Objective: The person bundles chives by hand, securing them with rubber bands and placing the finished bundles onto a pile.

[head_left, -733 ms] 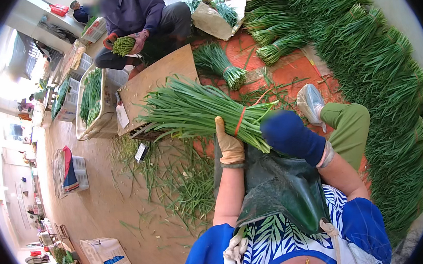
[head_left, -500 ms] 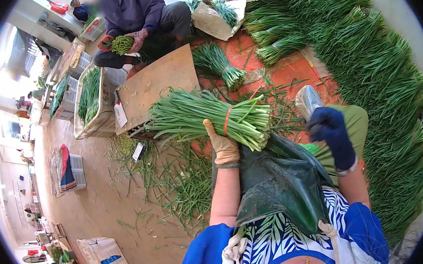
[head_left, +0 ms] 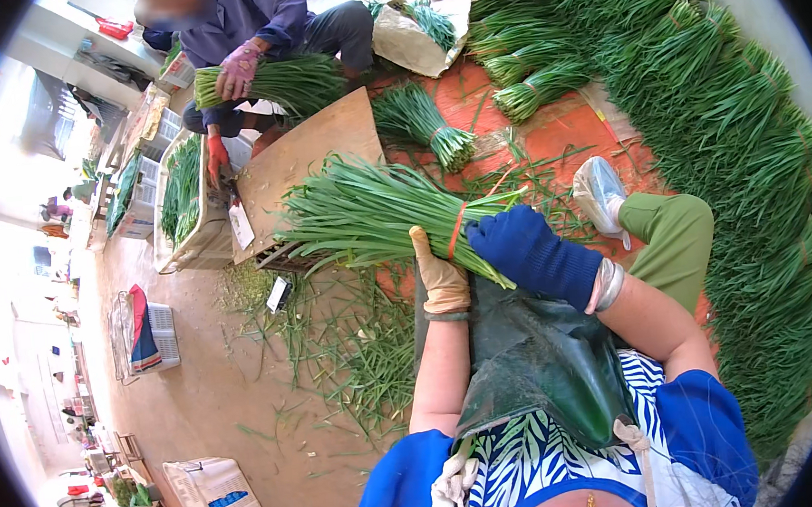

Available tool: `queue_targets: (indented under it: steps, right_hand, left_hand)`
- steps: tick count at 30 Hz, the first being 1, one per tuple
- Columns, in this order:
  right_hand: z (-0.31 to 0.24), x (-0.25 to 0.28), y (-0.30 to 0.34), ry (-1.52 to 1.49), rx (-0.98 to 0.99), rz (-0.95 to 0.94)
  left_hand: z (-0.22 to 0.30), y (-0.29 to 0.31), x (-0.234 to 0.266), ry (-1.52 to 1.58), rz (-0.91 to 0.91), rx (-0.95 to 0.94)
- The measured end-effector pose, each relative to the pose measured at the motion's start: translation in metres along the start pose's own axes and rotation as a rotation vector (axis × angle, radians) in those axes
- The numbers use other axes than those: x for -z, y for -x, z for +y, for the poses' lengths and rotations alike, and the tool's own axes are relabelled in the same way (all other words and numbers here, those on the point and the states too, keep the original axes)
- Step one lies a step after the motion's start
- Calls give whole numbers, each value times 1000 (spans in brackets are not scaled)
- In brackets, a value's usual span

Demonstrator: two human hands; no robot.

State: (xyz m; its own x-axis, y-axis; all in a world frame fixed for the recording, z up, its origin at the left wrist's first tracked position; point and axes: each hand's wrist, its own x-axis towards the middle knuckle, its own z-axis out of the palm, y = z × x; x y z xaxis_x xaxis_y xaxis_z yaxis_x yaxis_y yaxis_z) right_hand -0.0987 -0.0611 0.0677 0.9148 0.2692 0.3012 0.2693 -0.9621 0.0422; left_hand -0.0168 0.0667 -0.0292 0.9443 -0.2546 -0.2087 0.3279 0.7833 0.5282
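A bundle of green garlic chives (head_left: 365, 214) lies across the space over my lap, leaf tips to the left and stem ends to the right. An orange band (head_left: 457, 228) circles it near the stem ends. My left hand (head_left: 442, 279), in a tan glove, grips the bundle from below with the thumb up beside the band. In a dark blue knit glove, my right hand (head_left: 532, 251) is closed on the stem ends just right of the band and hides many of them. A dark green apron (head_left: 537, 348) covers my lap beneath.
Banded chive bundles (head_left: 730, 133) are heaped along the right. Another bundle (head_left: 427, 128) lies on the orange sheet (head_left: 549, 137). Ahead is a wooden board (head_left: 313, 161). A co-worker's pink-gloved hand (head_left: 241, 71) holds chives; their red-gloved hand (head_left: 219, 161) is by a white crate (head_left: 197, 237). Loose leaves (head_left: 366, 352) litter the floor.
My right hand has moved left from beside my knee onto the stem ends. My left hand keeps its hold. The co-worker's bundle has turned, and their red-gloved hand has dropped toward the crate.
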Motion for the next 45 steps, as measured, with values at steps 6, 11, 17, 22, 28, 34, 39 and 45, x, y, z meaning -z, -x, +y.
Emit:
queue_targets:
  steps: [6,11,17,22,28,34,39,45]
  right_hand:
    - [38,42,38,-360,-29,75]
    - [117,31,154,-117,-508,-119]
    - [52,23,93,-210,-163,103]
    - [10,22,32,-152,91,263]
    - [15,-8,34,-438,-53,286]
    - [49,-15,92,-430,-294,-81]
    - [11,9,47,-659,-315,301]
    - [-1,-12,34,-209,-140,93]
  left_hand:
    - [8,-5,19,44,-34,-2]
    - [11,-8,24,73,-18,81]
    - [25,4,11,28,-34,144]
    - [12,-10,20,28,-70,147]
    - [17,-9,25,51,-2,79]
    - [23,1,9,42,-28,199]
    - [21,-1,13,25,-60,201]
    - [19,-2,14,26,-72,185]
